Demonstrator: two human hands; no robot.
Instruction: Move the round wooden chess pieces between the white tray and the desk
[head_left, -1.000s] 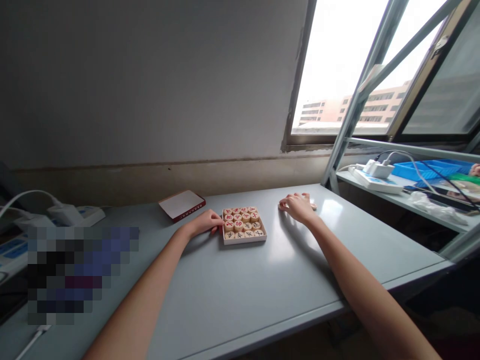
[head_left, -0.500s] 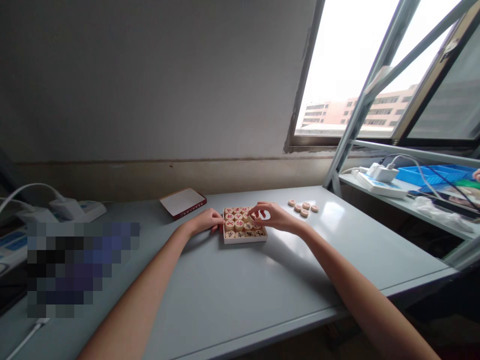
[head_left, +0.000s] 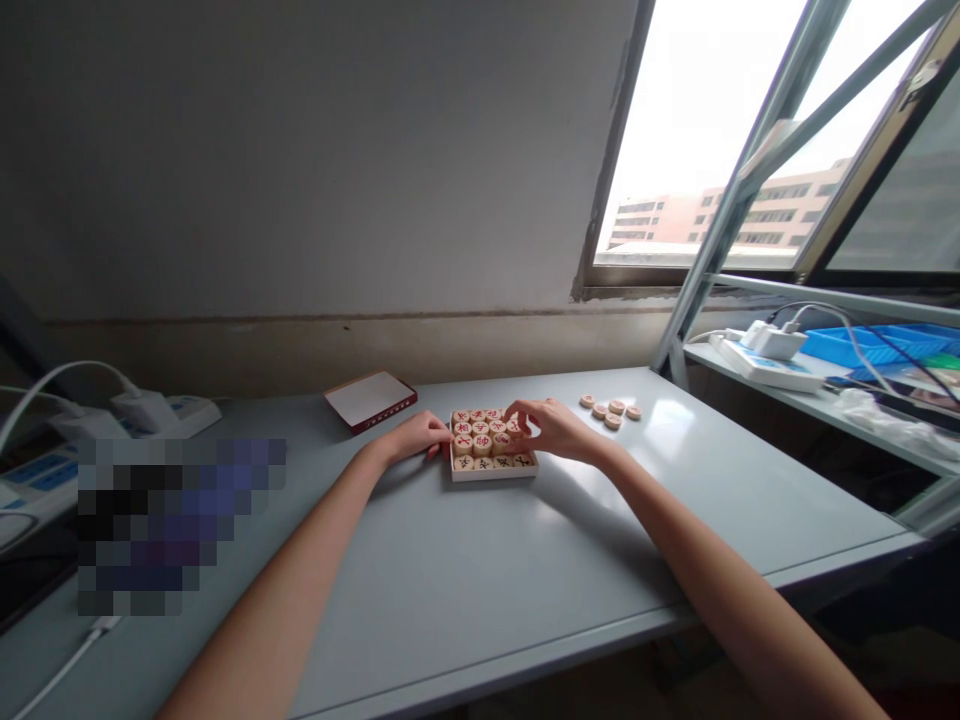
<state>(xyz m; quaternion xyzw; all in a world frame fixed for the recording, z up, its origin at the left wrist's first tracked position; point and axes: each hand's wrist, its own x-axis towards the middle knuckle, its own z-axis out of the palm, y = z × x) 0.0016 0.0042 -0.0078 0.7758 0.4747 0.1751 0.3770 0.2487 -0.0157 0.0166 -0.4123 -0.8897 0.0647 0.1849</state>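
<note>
A shallow white box [head_left: 493, 476] on the grey table holds rows of round wooden Chinese chess pieces [head_left: 463, 442] with red or black characters. My left hand [head_left: 417, 436] rests at its left side, fingers curled against the wall. Over the right part of the box is my right hand [head_left: 553, 430], thumb and fingers bent in a pinch around a red-marked piece [head_left: 500, 440] in the upper layer. The fingers partly cover that piece and those beside it. Front-row pieces with black characters lie lower.
Several loose chess pieces [head_left: 613, 422] lie right of the box. The dark red lid [head_left: 373, 400], white inside up, lies behind my left hand. Power strips [head_left: 169, 420] with white cables stand at left. A metal-framed shelf [head_left: 795, 400] with a blue tray [head_left: 874, 346] borders the right.
My right hand has brought a red-marked piece down onto a black-marked one in the third column. My left hand stays at the box. The view has shifted slightly.
</note>
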